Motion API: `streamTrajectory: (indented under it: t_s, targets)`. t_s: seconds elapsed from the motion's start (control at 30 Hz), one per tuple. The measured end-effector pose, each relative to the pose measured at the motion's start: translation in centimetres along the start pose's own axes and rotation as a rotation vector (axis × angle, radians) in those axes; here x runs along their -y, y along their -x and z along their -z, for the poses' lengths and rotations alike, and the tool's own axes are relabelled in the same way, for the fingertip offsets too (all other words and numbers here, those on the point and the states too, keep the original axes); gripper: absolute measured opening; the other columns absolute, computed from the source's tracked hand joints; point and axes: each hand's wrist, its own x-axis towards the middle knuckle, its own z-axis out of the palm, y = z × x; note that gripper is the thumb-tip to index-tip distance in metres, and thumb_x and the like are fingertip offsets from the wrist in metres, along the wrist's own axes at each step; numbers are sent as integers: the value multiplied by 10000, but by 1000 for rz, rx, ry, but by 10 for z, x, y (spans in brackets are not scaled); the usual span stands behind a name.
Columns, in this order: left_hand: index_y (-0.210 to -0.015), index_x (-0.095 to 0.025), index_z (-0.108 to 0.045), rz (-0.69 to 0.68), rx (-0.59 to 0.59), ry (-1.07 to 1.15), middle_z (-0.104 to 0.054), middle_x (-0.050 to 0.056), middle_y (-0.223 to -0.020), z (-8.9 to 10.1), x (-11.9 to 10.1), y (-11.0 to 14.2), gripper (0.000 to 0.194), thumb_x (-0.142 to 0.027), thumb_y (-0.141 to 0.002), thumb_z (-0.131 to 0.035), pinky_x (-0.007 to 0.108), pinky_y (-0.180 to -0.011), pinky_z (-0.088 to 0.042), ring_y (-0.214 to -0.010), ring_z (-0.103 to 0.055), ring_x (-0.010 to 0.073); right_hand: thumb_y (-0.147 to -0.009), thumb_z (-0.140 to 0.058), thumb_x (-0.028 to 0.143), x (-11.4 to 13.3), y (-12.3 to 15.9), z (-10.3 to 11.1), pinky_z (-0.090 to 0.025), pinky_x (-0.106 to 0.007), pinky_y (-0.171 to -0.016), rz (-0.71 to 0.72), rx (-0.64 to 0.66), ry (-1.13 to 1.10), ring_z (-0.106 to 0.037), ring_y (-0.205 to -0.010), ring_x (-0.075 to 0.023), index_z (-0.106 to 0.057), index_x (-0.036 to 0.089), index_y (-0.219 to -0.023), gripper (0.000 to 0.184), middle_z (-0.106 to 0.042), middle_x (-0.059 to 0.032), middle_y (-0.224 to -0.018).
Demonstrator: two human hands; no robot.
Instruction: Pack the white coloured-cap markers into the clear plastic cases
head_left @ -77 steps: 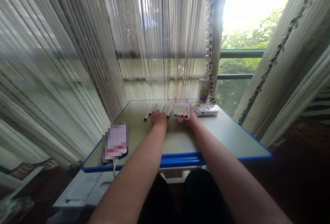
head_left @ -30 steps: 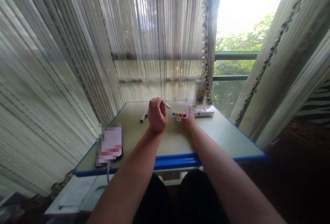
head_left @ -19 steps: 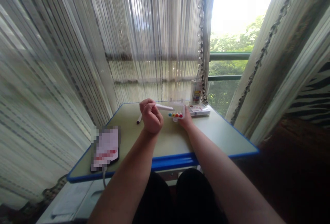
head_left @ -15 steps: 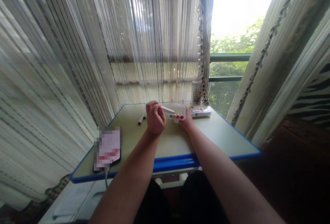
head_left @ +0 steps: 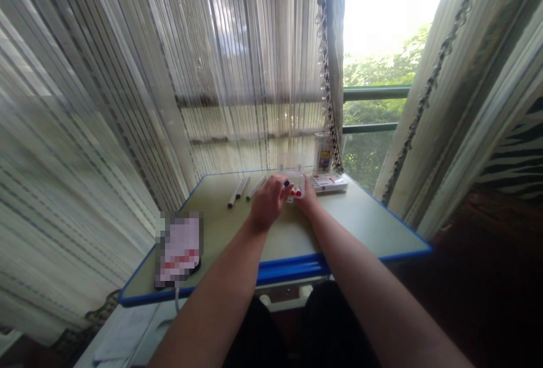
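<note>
My left hand reaches over the near left side of a clear plastic marker box, its fingers closed on a marker with a dark blue cap. The rest of that marker is hidden by the fingers. Inside the box, red and orange marker ends show. My right hand grips the box by its right side, with the lid standing up at the back. Left of my left hand lie a green-capped marker, a black-capped marker and a dark purple-capped marker.
A flat clear case lies right of the box, with an upright clear container behind it. A phone, blurred out, sits at the table's left with a cable. The table has a blue edge; curtains hang behind it.
The marker that my left hand held up is gone from it, and a green-capped marker now lies on the table. My left hand has moved right and down to the box, onto the blue-capped marker.
</note>
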Motion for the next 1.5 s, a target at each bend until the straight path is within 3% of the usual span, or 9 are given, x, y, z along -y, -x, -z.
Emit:
streamTrajectory:
  t_s: [0.27, 0.43, 0.73, 1.2, 1.5]
  targets:
    - [-971, -175, -536, 1, 37, 5, -641, 54, -913, -10, 4, 2, 161, -307, -897, -483, 247, -655, -496, -724, -618, 135, -622, -635, 371, -5, -1, -1, -501, -350, -728, 71, -24, 3, -612, -764, -219, -559, 173, -909, 357, -656, -68, -846]
    - [-960, -159, -559, 9, -3, 9, -656, 57, -891, -15, 7, 1, 123, -202, -848, -535, 279, -755, -512, -803, -621, 161, -615, -641, 363, -10, -1, -3, -501, -349, -742, 75, -21, -51, -614, -768, -212, -564, 181, -941, 382, -654, -51, -866]
    - [-967, -150, -606, -44, 61, 50, -673, 59, -890, -12, 10, -2, 285, -36, -711, -556, 327, -826, -509, -877, -591, 193, -585, -683, 362, -13, -3, -5, -499, -353, -756, 47, -35, -111, -616, -774, -211, -564, 190, -936, 409, -660, -49, -865]
    - [-917, -147, -640, -22, 135, 108, -683, 65, -881, -12, 10, -2, 248, -57, -707, -544, 326, -816, -509, -864, -600, 195, -591, -645, 355, -9, -2, -4, -492, -322, -723, 60, -42, -101, -595, -724, -182, -563, 183, -907, 370, -651, -34, -813]
    - [-891, -156, -630, 181, -31, 36, -669, 67, -860, -12, 12, -1, 327, 5, -696, -423, 341, -839, -489, -881, -589, 204, -614, -624, 354, -8, -2, -1, -503, -367, -755, -23, 1, 58, -630, -811, -236, -573, 188, -977, 402, -672, -73, -892]
